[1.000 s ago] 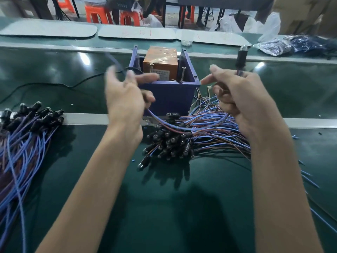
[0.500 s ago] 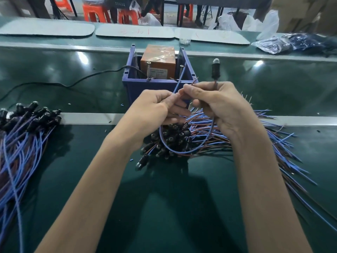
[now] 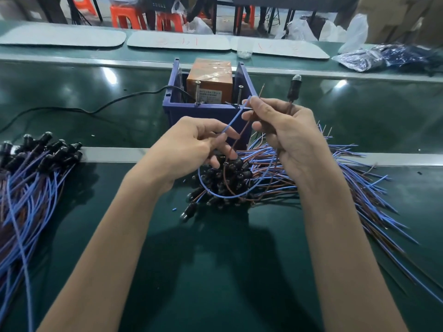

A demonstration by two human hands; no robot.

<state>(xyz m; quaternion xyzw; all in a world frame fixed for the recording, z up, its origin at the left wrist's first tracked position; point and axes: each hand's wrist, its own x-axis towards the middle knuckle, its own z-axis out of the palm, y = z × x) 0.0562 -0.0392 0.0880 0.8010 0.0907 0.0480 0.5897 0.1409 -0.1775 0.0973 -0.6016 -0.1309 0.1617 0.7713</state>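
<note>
My right hand grips one wired lamp: its black lamp head sticks up above my fingers, and my thumb and forefinger pinch the free ends of its wires. My left hand pinches the blue wire and brown wire lower down. Both wires hang in a loop over a pile of black lamp heads with blue and brown leads. Just behind my hands stands a blue open box holding an orange block and two upright screws.
A second bundle of lamps with blue leads lies at the left on the green belt. A black cable runs from the box to the left. White mats, a small cup and plastic bags lie at the back.
My hands have drawn slightly apart along the wires. The blue and brown ends now stand free above my right fingers near the box rim, and the hanging loop is wider.
</note>
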